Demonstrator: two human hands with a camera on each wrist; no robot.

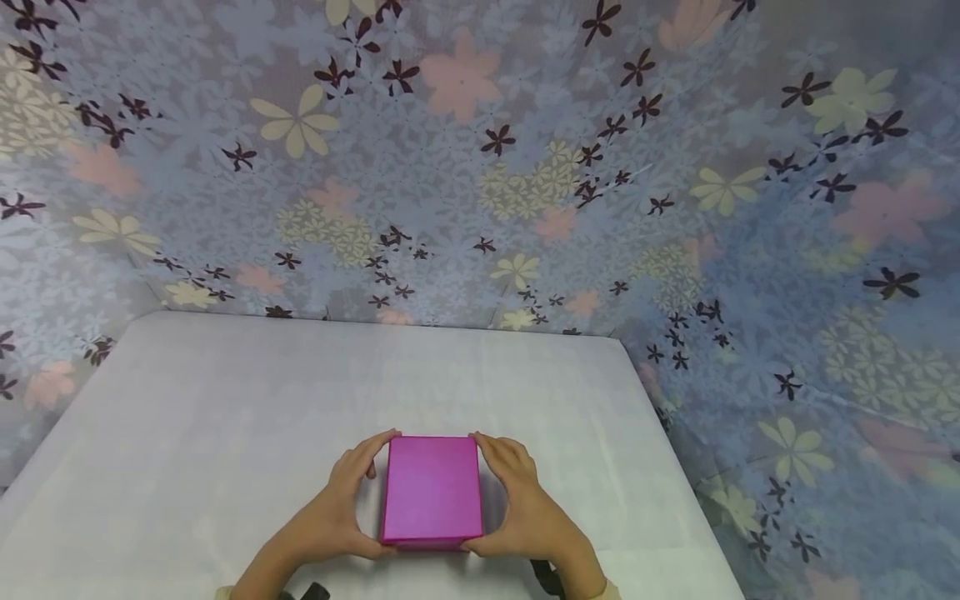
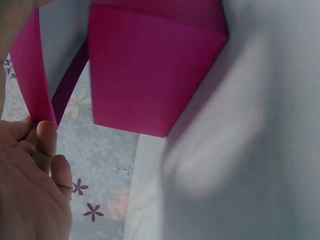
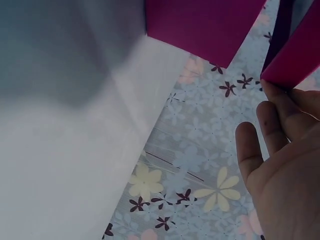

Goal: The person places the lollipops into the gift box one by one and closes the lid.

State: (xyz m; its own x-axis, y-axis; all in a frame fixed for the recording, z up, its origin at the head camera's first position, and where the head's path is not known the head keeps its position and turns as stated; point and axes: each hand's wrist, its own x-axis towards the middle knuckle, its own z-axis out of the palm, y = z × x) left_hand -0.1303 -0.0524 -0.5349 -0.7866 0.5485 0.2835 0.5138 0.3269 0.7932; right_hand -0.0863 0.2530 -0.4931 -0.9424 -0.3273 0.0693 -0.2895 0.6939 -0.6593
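Observation:
A square pink lid (image 1: 432,489) faces up in the head view, between both hands. My left hand (image 1: 335,510) grips its left side, thumb at the near corner and fingertips at the far one. On the opposite side my right hand (image 1: 531,510) holds it in the same way. Both wrist views show a gap between the lid (image 2: 31,70) and a pink box base (image 2: 142,72), so the lid is off it. The base (image 3: 200,31) stands on the white surface; from the head, the lid hides nearly all of it.
The white tabletop (image 1: 247,408) spreads around the box, with its back edge and right edge in view. Flower-patterned cloth (image 1: 420,183) hangs behind the table and along its sides. Dark straps (image 1: 546,577) show at the wrists.

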